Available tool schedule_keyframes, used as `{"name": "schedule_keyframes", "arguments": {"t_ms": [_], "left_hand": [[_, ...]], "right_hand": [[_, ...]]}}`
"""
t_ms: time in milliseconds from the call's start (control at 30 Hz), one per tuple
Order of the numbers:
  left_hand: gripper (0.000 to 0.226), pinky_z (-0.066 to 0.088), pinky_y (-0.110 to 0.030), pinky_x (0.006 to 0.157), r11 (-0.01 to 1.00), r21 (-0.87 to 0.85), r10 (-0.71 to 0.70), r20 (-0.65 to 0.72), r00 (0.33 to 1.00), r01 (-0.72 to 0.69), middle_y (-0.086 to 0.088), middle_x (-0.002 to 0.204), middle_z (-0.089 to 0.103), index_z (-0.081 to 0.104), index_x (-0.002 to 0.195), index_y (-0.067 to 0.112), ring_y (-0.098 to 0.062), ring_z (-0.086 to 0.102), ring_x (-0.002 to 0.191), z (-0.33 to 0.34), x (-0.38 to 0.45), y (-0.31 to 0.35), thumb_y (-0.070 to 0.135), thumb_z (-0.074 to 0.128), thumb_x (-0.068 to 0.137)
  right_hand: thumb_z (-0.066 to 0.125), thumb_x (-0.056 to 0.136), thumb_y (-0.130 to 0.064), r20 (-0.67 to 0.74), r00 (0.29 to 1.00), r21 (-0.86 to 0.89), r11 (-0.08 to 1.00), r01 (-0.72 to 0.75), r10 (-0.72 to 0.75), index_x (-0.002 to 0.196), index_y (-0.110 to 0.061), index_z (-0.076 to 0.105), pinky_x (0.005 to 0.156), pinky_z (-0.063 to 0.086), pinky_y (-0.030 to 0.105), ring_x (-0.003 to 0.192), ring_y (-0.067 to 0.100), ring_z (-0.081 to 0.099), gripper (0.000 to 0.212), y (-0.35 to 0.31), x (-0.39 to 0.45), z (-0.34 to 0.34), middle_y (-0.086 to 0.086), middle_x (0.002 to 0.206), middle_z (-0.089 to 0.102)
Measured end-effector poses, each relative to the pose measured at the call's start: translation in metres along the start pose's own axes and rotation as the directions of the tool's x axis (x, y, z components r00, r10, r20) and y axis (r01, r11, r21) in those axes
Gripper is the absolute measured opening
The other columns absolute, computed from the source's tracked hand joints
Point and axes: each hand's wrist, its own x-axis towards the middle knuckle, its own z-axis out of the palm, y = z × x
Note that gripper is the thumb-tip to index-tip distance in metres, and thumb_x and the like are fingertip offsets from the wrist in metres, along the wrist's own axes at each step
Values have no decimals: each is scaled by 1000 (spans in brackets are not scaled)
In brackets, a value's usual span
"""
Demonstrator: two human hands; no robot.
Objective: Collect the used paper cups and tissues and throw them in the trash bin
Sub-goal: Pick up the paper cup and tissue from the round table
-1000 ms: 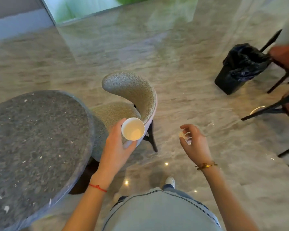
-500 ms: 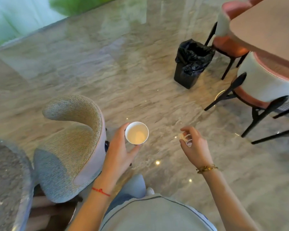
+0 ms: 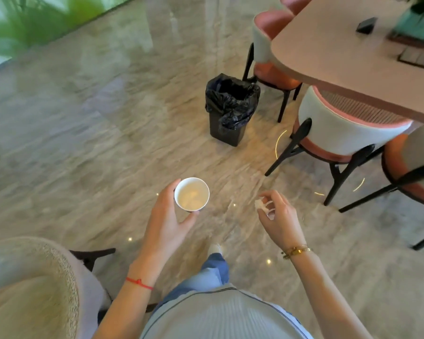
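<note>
Left hand (image 3: pixel 167 221) grips the upright white paper cup (image 3: pixel 192 194) between thumb and fingers; right hand (image 3: pixel 278 216) pinches a crumpled white tissue (image 3: pixel 263 206) at its fingertips, black-lined trash bin (image 3: pixel 230 108) ahead.

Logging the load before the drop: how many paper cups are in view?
1: the paper cup held upright in the left hand. A second could be nested inside; cannot tell.

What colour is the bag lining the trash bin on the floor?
Black: a glossy, crumpled black plastic bag lines the dark trash bin, seen in the head view.
</note>
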Motion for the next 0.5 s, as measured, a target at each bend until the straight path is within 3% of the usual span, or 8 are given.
{"name": "schedule_keyframes", "arguments": {"t_ms": [267,500], "left_hand": [[74,49,-43,97,994,27,104,66,992,-106,2,135,53,42,138,16,-21,56,119,25,188,10,20,80,75],[73,47,-42,99,994,59,83,104,991,-90,2,136,52,41,139,17,-20,53,120,56,311,4,23,78,77]], "right_hand": [[62,85,-15,-93,995,-17,999,-41,39,112,-24,54,77,51,26,86,8,56,30,0,159,-19,-7,101,55],[62,84,-14,-113,988,-9,994,-109,107,109,-24,54,77,52,29,84,9,55,28,17,269,-16,-7,99,54]]}}
